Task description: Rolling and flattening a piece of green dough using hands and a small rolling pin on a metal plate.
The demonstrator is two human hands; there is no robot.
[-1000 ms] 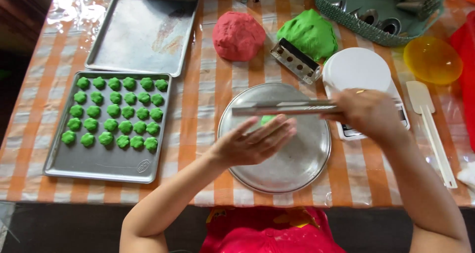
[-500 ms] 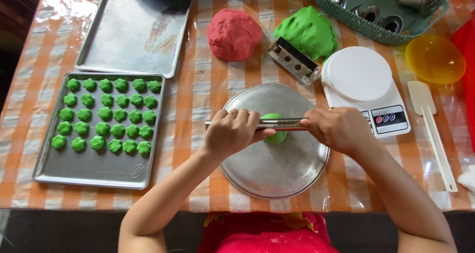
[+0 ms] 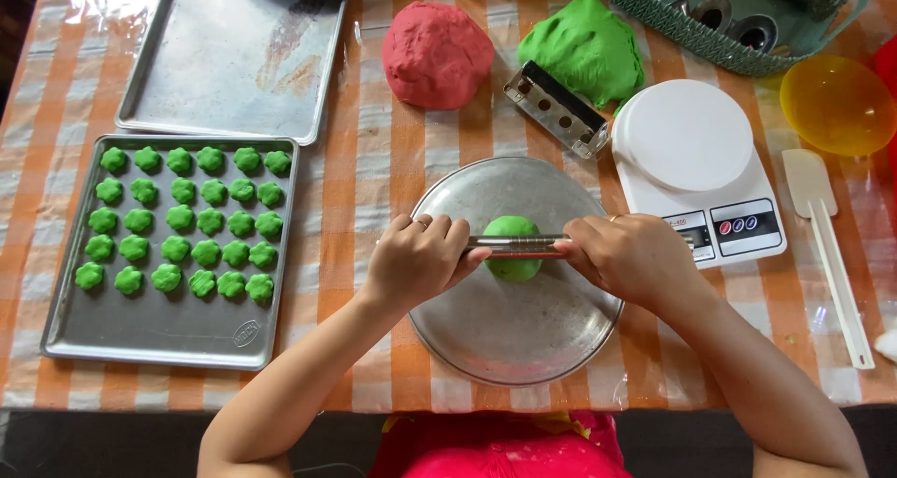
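Both hands, left hand (image 3: 418,258) and right hand (image 3: 628,258), close their fingers around a thin metal bar (image 3: 517,245) pressed across a small green dough ball (image 3: 511,250) on the round metal plate (image 3: 523,338), mid-worktop.

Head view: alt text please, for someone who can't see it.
Both hands, left hand and right hand, press a metal bar across a green dough ball on a round metal plate. Left of it, a tray holds rows of small green pieces; red dough, green dough and a white scale lie beyond.
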